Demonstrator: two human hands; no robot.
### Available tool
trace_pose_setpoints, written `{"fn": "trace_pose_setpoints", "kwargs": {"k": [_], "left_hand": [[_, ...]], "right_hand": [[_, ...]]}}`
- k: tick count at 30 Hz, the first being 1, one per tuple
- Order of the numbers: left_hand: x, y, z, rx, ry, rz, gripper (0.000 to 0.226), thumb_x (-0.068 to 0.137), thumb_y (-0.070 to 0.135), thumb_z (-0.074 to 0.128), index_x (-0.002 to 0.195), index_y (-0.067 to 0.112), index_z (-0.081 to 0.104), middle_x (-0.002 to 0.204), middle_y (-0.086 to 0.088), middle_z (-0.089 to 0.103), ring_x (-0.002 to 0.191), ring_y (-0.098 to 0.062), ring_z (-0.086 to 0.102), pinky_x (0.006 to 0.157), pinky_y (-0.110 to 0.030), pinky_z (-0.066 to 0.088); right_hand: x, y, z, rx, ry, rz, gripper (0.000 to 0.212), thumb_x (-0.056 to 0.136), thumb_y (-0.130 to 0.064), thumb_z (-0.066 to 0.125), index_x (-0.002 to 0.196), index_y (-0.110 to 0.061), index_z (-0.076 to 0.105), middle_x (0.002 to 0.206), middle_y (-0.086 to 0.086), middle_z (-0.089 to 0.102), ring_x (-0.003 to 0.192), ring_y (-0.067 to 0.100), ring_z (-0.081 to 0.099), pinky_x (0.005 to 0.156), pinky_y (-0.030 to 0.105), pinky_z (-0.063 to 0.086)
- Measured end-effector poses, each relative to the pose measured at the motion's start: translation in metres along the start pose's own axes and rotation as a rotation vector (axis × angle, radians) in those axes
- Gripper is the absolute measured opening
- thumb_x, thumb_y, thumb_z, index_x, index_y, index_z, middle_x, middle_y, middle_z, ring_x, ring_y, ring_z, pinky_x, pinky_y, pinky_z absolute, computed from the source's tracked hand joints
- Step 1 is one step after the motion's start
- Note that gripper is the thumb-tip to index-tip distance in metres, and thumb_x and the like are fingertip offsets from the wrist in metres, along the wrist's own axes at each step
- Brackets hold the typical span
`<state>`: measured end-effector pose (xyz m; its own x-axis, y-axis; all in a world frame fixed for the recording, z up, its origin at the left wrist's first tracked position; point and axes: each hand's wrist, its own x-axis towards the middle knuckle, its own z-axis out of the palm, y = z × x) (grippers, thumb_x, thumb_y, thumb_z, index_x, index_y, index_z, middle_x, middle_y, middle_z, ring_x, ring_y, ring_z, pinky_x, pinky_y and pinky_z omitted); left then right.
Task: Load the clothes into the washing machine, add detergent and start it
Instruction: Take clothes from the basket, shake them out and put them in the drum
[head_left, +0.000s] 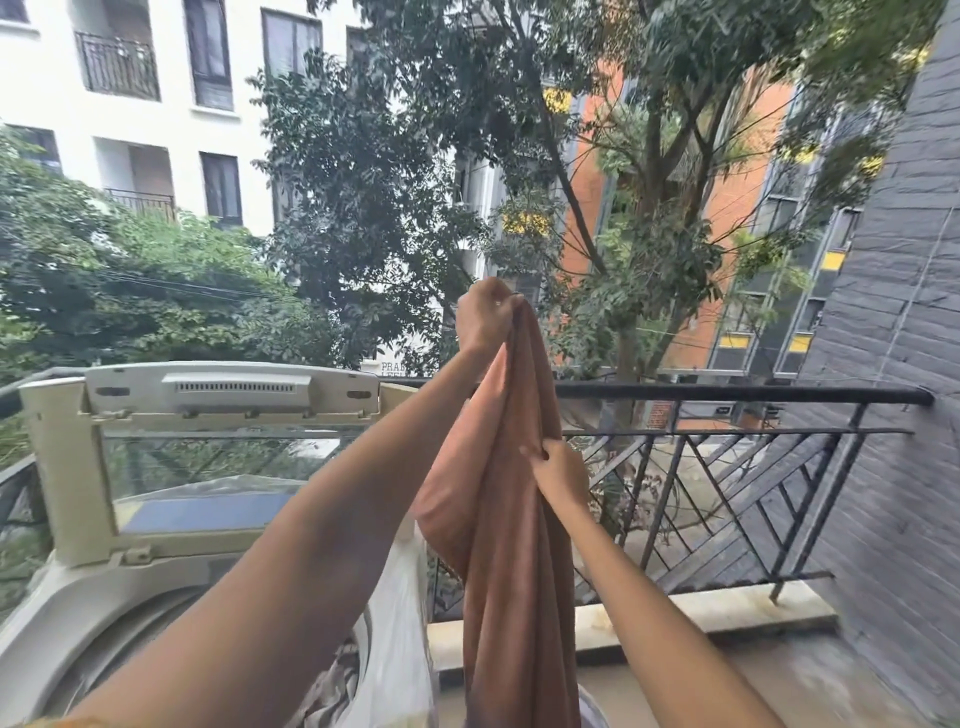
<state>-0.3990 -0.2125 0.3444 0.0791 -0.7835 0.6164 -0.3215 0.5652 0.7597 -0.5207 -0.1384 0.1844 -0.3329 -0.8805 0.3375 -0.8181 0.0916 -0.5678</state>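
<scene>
A long rust-brown cloth (511, 545) hangs in front of me on a balcony. My left hand (484, 317) grips its top end, raised high. Lower down, my right hand (558, 470) pinches a fold at its right edge. The cloth's bottom runs out of view. The top-loading washing machine (57, 613) stands at lower left with its glass lid (208, 457) propped upright. Some grey fabric (332, 686) shows inside the drum opening, partly behind my left forearm.
A black metal railing (727, 447) bounds the balcony ahead and right, above a low stone ledge (701, 613). A dark grey brick wall (904, 364) rises on the right. A clear plastic sheet (400, 623) hangs along the machine's right side. Trees and buildings lie beyond.
</scene>
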Motion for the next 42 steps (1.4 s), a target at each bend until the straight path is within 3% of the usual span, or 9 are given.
{"fn": "trace_pose_setpoints", "kwargs": {"k": [10,16,21,25,28,30,34,38,42], "left_hand": [[0.039,0.003,-0.082,0.055,0.292,-0.102,0.021,0.091,0.038,0.057,0.093,0.018,0.057,0.091,0.002,0.063,0.083,-0.018,0.06,0.07,-0.028,0.048],[0.05,0.023,-0.108,0.097,0.19,-0.017,0.018,0.091,0.036,0.054,0.093,0.018,0.051,0.086,0.006,0.057,0.079,-0.014,0.054,0.061,-0.025,0.039],[0.043,0.017,-0.11,0.069,0.022,-0.02,0.038,0.088,0.036,0.062,0.114,0.011,0.048,0.101,-0.001,0.062,0.081,-0.011,0.057,0.06,-0.02,0.042],[0.028,0.021,-0.102,-0.025,-0.374,0.007,0.064,0.088,0.029,0.064,0.136,0.005,0.032,0.118,-0.008,0.054,0.098,-0.015,0.056,0.068,-0.016,0.051],[0.023,0.009,-0.081,0.286,-0.531,0.041,0.046,0.082,0.033,0.07,0.118,0.008,0.055,0.106,-0.01,0.063,0.093,-0.022,0.06,0.075,-0.028,0.052],[0.021,-0.001,-0.069,0.358,-0.413,0.09,0.021,0.083,0.032,0.069,0.084,0.012,0.063,0.078,-0.007,0.062,0.068,-0.016,0.055,0.055,-0.02,0.041],[0.022,-0.009,-0.062,0.244,-0.173,0.086,0.018,0.081,0.009,0.062,0.064,0.016,0.062,0.053,0.003,0.051,0.056,-0.013,0.046,0.045,-0.024,0.03],[0.026,-0.003,-0.058,0.181,-0.051,0.045,0.021,0.075,0.005,0.054,0.077,0.011,0.074,0.069,-0.006,0.07,0.064,-0.017,0.061,0.048,-0.022,0.039],[0.031,-0.001,-0.076,0.104,0.074,0.044,0.026,0.071,0.007,0.052,0.08,0.017,0.075,0.075,-0.005,0.073,0.068,-0.017,0.065,0.052,-0.027,0.046]], "right_hand": [[0.086,-0.091,-0.137,0.136,0.368,-0.175,0.022,0.086,-0.009,0.053,0.077,-0.011,0.072,0.073,0.016,0.069,0.07,0.03,0.063,0.053,0.028,0.037],[0.128,-0.166,-0.195,0.301,0.584,-0.186,0.029,0.081,-0.011,0.049,0.096,-0.008,0.074,0.082,0.013,0.07,0.079,0.024,0.065,0.058,0.028,0.04],[0.129,-0.191,-0.174,0.203,0.442,-0.231,0.026,0.08,-0.01,0.054,0.097,-0.011,0.074,0.091,0.018,0.072,0.088,0.032,0.067,0.067,0.034,0.049],[0.113,-0.18,-0.135,0.07,0.319,-0.225,0.02,0.083,-0.009,0.055,0.09,-0.008,0.074,0.087,0.017,0.071,0.082,0.031,0.067,0.065,0.032,0.052],[0.102,-0.175,-0.118,-0.001,0.196,-0.263,0.02,0.087,-0.009,0.054,0.088,-0.009,0.075,0.079,0.013,0.07,0.07,0.025,0.064,0.048,0.025,0.044],[0.099,-0.17,-0.12,-0.051,0.117,-0.342,0.019,0.083,-0.005,0.057,0.088,-0.008,0.074,0.081,0.014,0.071,0.072,0.024,0.067,0.055,0.028,0.051],[0.089,-0.143,-0.138,0.063,-0.207,-0.471,0.024,0.08,-0.006,0.066,0.104,-0.008,0.068,0.096,0.009,0.07,0.078,0.013,0.061,0.06,0.016,0.048],[0.068,-0.102,-0.114,0.328,-0.313,-0.365,0.061,0.077,-0.021,0.076,0.13,-0.019,0.046,0.107,-0.004,0.054,0.089,0.012,0.059,0.059,0.019,0.05],[0.049,-0.055,-0.055,0.428,-0.478,-0.211,0.053,0.079,-0.023,0.075,0.126,-0.018,0.052,0.112,-0.002,0.063,0.098,0.012,0.06,0.081,0.028,0.052]]}}
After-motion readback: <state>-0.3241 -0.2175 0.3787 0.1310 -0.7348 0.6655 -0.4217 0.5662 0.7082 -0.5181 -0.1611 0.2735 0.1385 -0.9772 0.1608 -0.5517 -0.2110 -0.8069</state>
